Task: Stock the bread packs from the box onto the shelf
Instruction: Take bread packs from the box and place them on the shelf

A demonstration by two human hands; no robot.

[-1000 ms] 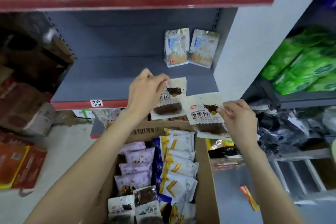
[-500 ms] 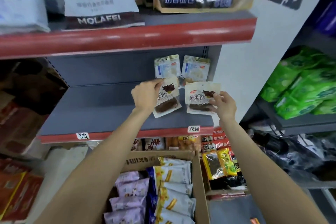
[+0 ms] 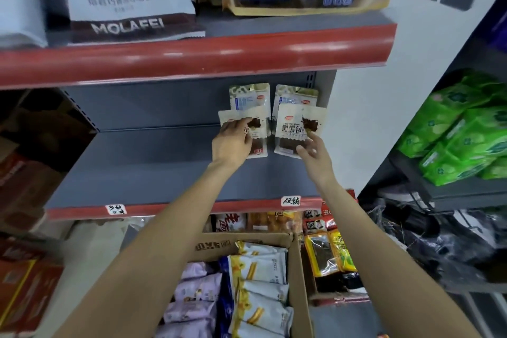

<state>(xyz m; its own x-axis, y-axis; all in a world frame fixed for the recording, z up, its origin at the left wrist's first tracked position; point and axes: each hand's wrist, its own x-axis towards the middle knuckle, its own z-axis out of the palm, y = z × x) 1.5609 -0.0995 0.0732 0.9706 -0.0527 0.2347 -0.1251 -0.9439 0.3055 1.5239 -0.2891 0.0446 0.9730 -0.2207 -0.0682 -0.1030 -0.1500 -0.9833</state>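
Bottom centre of frame, nearest me: cardboard box [image 3: 299,282] well stocked, rows of white-and-yellow packs [image 3: 258,291] and purple packs [image 3: 192,296] not yet shelved. Mid frame, both arms reach up to the grey shelf [image 3: 137,173]. Left hand [image 3: 233,140] grips a dark bread pack [image 3: 253,132], fingers curled over its front. Right hand [image 3: 312,151] has loose fingers at the lower right edge of a second dark bread pack [image 3: 297,130]; I can't tell if it pinches or only steadies it. Both packs stand upright, side by side, just in front of two pale packs [image 3: 248,97] against the back panel. My read: early in the job, most of the shelf to the left is bare and most stock is in the box.
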